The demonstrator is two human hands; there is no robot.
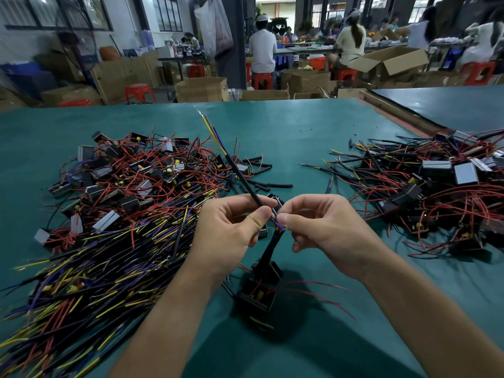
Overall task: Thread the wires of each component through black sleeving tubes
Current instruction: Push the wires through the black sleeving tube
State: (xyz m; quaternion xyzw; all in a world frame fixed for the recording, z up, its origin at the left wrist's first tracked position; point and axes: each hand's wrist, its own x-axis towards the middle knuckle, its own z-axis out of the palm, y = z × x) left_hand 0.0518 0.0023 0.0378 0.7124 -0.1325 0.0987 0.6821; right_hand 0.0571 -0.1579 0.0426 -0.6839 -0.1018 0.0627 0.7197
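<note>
Head view. The left hand (pixel 231 227) pinched a black sleeving tube (pixel 242 177) between thumb and forefinger, its other fingers curled loosely beneath. The tube slanted up and away from the hand over the table (pixel 300 126). Yellow and blue wires (pixel 211 129) stood out of its far end. The right hand (pixel 324 227) faced the left, just beside it. Its thumb and forefinger were narrowed onto the blue wires (pixel 277 222) that left the tube's near end. Below the two hands was a black component (pixel 260 293) with thin red leads trailing to the right; it was blurred, and whether it rested on the table could not be told. To the left lay a large pile of components (pixel 122 186), tangled with red, yellow, blue and black leads. A second pile (pixel 436 186) lay to the right, well apart from the first. Loose black tubes (pixel 270 184) lay at the left pile's inner edge. Beyond the table stood cardboard boxes (pixel 201 88) and red stools (pixel 263 80), where people sat at other tables.
</note>
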